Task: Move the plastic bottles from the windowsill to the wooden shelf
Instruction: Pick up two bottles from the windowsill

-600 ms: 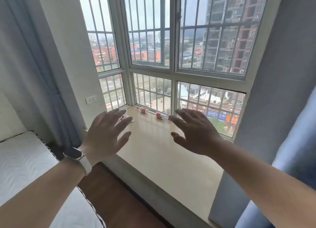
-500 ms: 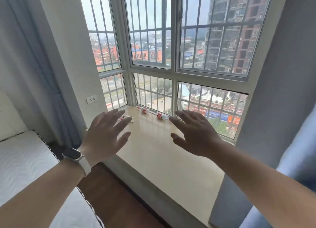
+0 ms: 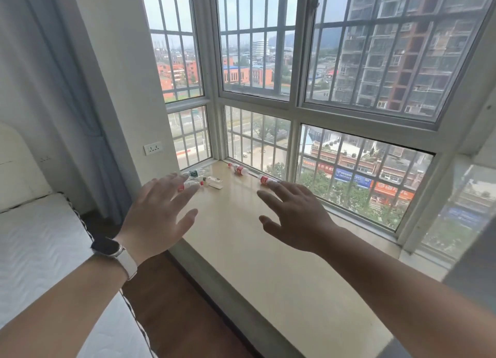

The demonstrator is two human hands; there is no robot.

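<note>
I am watching several small clear plastic bottles lying on their sides at the far end of the glossy beige stone windowsill. Two red-labelled bottles are lying along the foot of the window frame, and the nearer red-labelled bottle is showing just past my right fingertips; I cannot tell whether they are touching it. In the left corner a green-labelled bottle is lying beside a red-capped bottle, which my left fingers are partly covering in the view, and a flat white object is lying just beside them.

My left hand and my right hand are both reaching forward palm down over the sill, fingers straight and spread wide, gripping nothing. A dark-faced watch with a pale strap is sitting on my left wrist.

The white-framed barred window is wrapping round the sill on two sides, showing red-roofed buildings and a tall apartment block. A white wall socket is sitting on the pale wall at left, next to a grey-blue curtain. A white quilted mattress is lying at lower left above the dark wooden floor.

The bottle labels and the shop signs outside are showing too small and blurred for me to read.
</note>
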